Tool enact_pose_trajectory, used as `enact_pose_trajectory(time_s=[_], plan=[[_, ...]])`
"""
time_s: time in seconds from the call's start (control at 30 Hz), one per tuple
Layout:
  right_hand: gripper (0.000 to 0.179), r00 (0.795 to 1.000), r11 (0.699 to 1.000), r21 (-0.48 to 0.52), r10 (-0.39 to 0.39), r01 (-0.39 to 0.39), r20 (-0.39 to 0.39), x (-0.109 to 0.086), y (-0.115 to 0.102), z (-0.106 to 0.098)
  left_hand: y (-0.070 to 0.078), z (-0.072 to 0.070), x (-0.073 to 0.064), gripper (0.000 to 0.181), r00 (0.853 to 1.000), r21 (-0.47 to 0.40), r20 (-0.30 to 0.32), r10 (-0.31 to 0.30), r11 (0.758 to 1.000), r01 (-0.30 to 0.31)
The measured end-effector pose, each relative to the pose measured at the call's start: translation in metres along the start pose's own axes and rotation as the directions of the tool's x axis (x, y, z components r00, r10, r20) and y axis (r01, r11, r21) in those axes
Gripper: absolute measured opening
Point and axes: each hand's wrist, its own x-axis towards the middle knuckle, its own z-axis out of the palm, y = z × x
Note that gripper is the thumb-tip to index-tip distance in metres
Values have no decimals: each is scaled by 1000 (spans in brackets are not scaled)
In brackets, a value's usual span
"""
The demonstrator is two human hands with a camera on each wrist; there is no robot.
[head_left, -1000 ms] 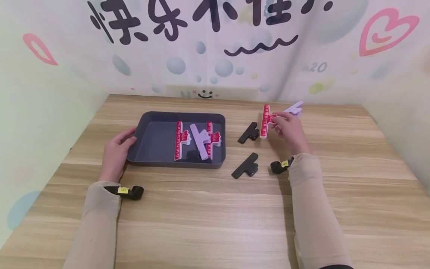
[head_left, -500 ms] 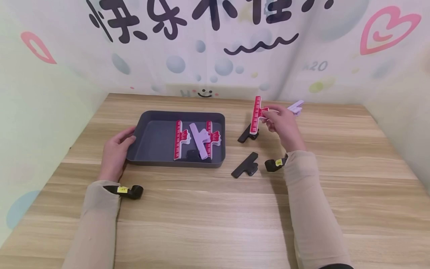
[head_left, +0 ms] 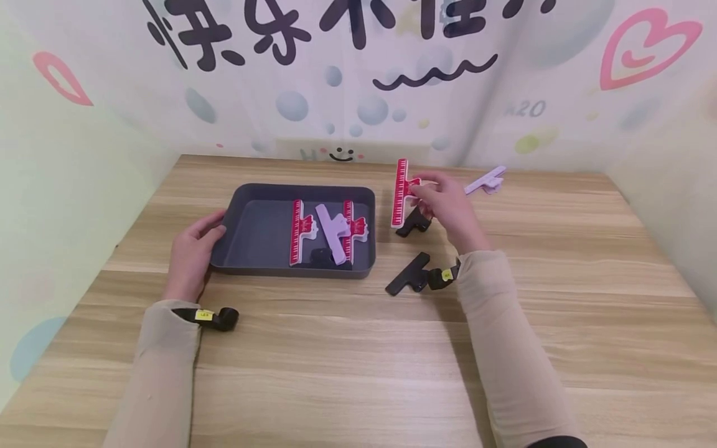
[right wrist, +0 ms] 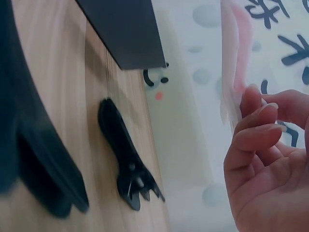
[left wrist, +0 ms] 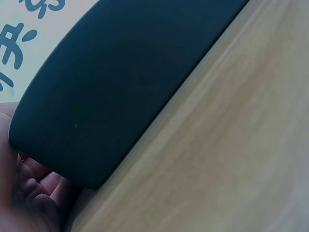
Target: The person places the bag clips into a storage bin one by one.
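My right hand [head_left: 445,202] pinches a red clip with a white edge and piano-key pattern [head_left: 400,193], held above the table beside the tray's right end. In the right wrist view this clip [right wrist: 235,58] shows edge-on between thumb and fingers. At the left end of the dark grey tray [head_left: 263,272], my left hand [head_left: 190,255] grips the wall, thumb at the rim. Its curled fingers [left wrist: 43,181] show below the tray's corner in the left wrist view. Inside the tray lie two red clips [head_left: 297,233], a lilac clip [head_left: 332,235] and a black clip [head_left: 322,256].
A black clip [head_left: 416,223] lies partly behind the held red clip. Another black clip [head_left: 407,274] is nearer the front, right of the tray. Toward the back right lies a lilac clip [head_left: 487,180]. A printed wall sheet [head_left: 347,81] borders the table's back edge.
My right hand has carried the red clip leftward, from beside the back lilac clip to near the tray's right end. The left hand has stayed on the tray.
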Motion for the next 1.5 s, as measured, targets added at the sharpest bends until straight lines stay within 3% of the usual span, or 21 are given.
enact_pose_trajectory(time_s=[0.57,1.1,1.5], plan=[[38,995,995,-98,13,-3,103,-6,-10,32,0,0,1,40,1000,-1,8,-26,1000,26],[36,980,982,-188,27,11,199,-12,-5,65,0,0,3,41,1000,8,12,-18,1000,17],[36,964,976,-215,17,42,266,-12,3,74,0,0,2,40,1000,34,7,-11,999,11]])
